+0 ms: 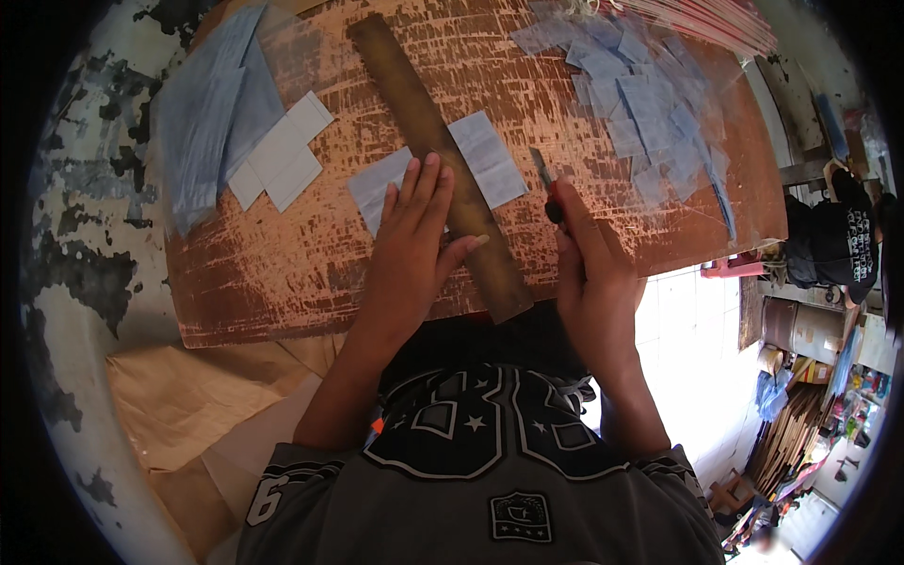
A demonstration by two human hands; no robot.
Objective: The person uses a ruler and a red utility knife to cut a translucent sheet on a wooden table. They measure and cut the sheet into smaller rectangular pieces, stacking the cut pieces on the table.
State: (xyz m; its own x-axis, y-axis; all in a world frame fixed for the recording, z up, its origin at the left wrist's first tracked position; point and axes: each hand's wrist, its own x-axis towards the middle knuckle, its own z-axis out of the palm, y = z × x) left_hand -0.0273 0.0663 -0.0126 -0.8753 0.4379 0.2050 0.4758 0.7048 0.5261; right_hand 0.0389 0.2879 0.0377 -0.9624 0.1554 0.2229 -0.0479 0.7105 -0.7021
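Observation:
My left hand [407, 235] lies flat with its fingers stretched out, pressing a long brown straightedge [403, 87] and the pale grey-blue sheet under it. The straightedge slants across this sheet [492, 162], which shows on both sides of it; my fingers cover part of the left side. Just right of the sheet, my right hand [600, 278] grips a red-and-black utility knife [554, 200]. Its blade is out and points away from me, apart from the straightedge.
The worn brown board [311, 254] bears long grey-blue sheets [202, 141] and white cut pieces [282, 155] at left. Many small translucent blue-grey pieces [650, 113] are heaped at right, below thin pinkish strips [702, 24]. Brown paper [198, 395] lies below left; a peeling wall [80, 188] stands beyond.

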